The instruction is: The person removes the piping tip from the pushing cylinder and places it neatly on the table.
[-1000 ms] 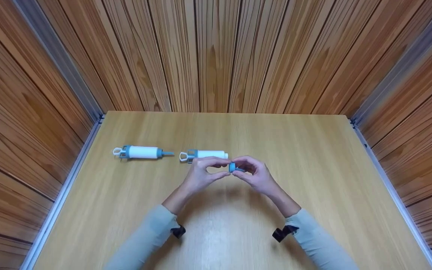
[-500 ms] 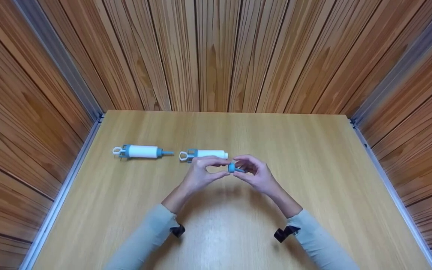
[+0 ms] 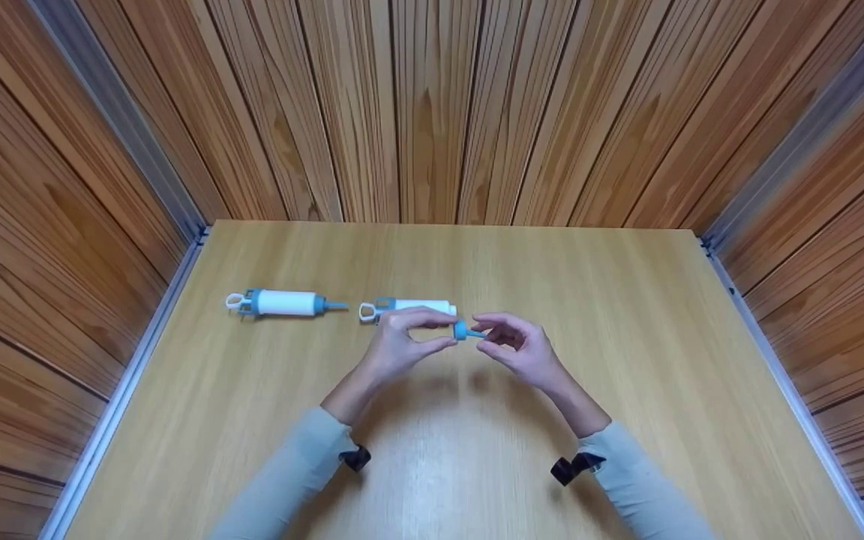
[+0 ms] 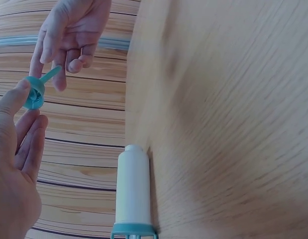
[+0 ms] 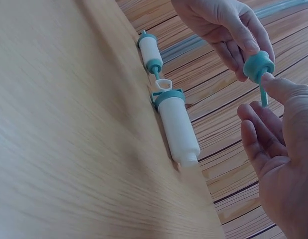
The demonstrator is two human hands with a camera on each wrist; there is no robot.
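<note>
A teal nozzle cap [image 3: 460,331] with a thin spout is held up over the table, its spout pointing right. My left hand [image 3: 402,341] pinches the cap's wide round end between thumb and fingers. Around the spout, my right hand [image 3: 518,349] has its thumb and fingers spread apart; in the right wrist view its thumb overlaps the spout's base. Just behind the left hand lies a white syringe-like tube [image 3: 426,307] with a teal collar and white ring handle. Its bare neck [image 5: 189,161] shows in the right wrist view.
A second syringe-like tube [image 3: 286,303], with a teal nozzle fitted, lies to the left on the wooden table [image 3: 627,300]. Wood-panelled walls [image 3: 432,112] enclose the back and sides. Metal rails [image 3: 799,390] run along the table's sides.
The right hand's fingers have drawn back to the right from the cap, baring more of the spout. The left hand and cap have shifted slightly left. Both tubes stay put.
</note>
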